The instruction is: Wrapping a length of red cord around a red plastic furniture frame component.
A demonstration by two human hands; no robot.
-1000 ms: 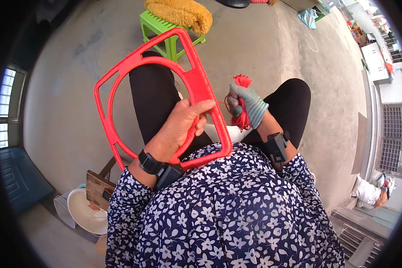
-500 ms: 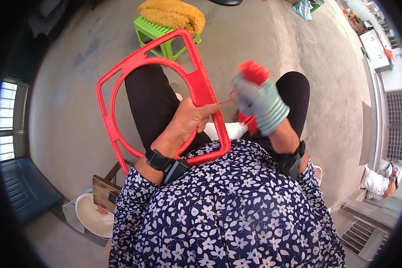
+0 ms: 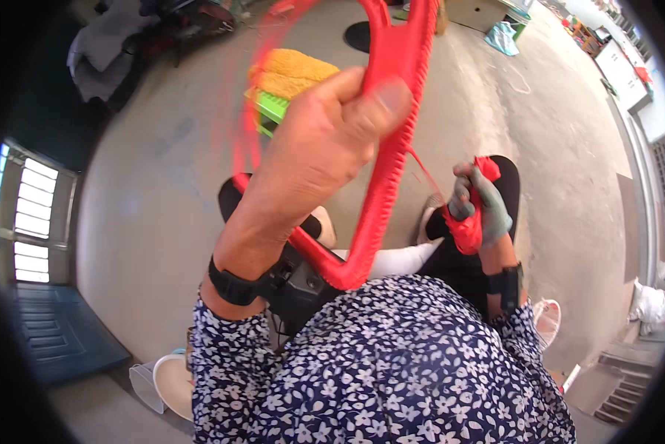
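Note:
My bare left hand [image 3: 310,159] grips a red frame [image 3: 377,222] by its side bar, thumb on top. The frame is wrapped in red cord, has a ridged outer edge and is raised close in front of me; its far left part is blurred. My right hand [image 3: 493,211], in a grey-green glove, is closed around a bundle of red cord [image 3: 466,235] above my right thigh. A strand of cord [image 3: 425,174] stretches from the frame's right edge to this bundle. A dark strap circles each wrist.
Beyond the frame, a green plastic stool [image 3: 272,109] carries a fluffy yellow cushion or cloth [image 3: 292,72]. A white bucket [image 3: 171,388] stands low at left. A light blue bag [image 3: 501,38] lies far right, and a white-rimmed basket [image 3: 547,322] sits near my right side.
My left hand has lifted the frame up and closer, tilting it. My right hand has moved right and down with the cord bundle, and the strand between them now appears longer.

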